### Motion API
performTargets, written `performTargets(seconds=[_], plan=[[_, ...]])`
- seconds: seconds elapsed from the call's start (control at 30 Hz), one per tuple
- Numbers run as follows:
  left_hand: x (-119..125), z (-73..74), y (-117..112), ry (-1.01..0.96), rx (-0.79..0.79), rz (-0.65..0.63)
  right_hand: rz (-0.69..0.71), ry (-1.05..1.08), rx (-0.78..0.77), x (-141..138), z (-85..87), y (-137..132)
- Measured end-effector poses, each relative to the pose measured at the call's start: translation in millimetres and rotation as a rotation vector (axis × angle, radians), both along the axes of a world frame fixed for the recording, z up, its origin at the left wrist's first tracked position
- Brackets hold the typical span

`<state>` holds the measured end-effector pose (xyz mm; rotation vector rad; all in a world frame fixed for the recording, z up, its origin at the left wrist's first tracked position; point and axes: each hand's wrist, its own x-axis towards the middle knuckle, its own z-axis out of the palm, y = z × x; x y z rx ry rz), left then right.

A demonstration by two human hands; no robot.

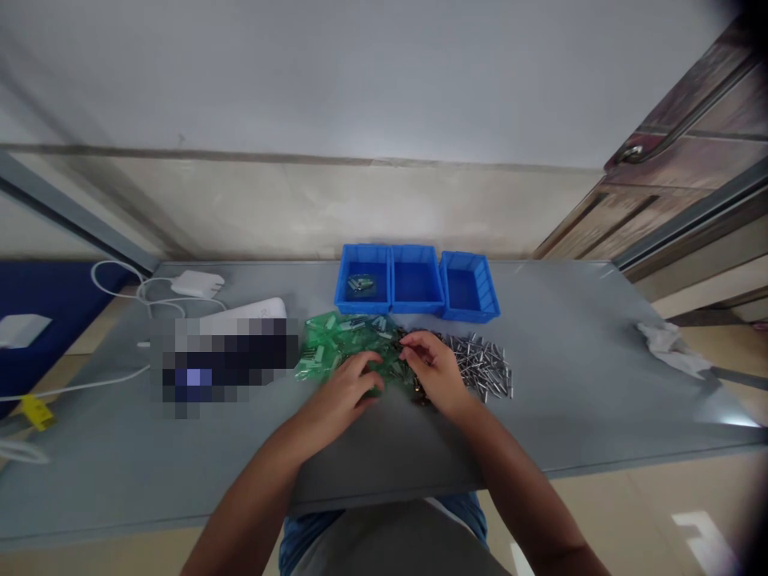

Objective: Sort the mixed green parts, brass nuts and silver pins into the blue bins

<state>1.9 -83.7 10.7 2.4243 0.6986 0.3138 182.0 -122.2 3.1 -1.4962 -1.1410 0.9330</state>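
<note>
My left hand (351,388) hovers at the near edge of a spread of green plastic packets (321,344), its fingers curved and apart with nothing seen between them. Small light pieces show inside these packets. My right hand (438,372) is over the middle of the heap, thumb and fingertips brought together in a pinch; what they hold, if anything, is too small to make out. Under and beside that hand lie small dark brown pieces (422,394), partly hidden. To its right is a pile of silver metal pins (489,370).
Behind the heap stand three blue bins: the left bin (363,307) contains a clear packet (361,283), beside the middle bin (418,307) and the right bin (473,315). A white charger (197,283) with cables and a pixelated area are at left. Crumpled white plastic (672,348) lies far right.
</note>
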Motion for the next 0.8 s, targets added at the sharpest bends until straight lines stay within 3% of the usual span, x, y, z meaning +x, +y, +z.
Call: performTargets(seconds=[0.13,0.27,0.4,0.5,0.63,0.7,0.8], plan=[[-1,7.2,3,-0.041,0.008,0.008,-0.002,0.000,-0.012,0,0.7,0],[-6,28.2,4,-0.128,0.042,0.082,-0.007,0.027,-0.006,1,5.0,0],[-6,42.7,8,-0.310,-0.117,0.263,0.049,0.201,-0.025,2,13.3,-4],[2,38.2,12,-0.486,-0.400,0.381,0.135,0.400,-0.027,1,18.0,-6],[16,21.0,11,-0.589,-0.681,0.382,0.182,0.436,-0.030,-1,18.4,-7],[18,14.6,9,-0.591,-0.698,0.356,0.154,0.401,-0.018,-1,17.2,-7],[14,12.2,7,-0.544,-0.521,0.283,0.112,0.356,0.042,1,16.4,-7]])
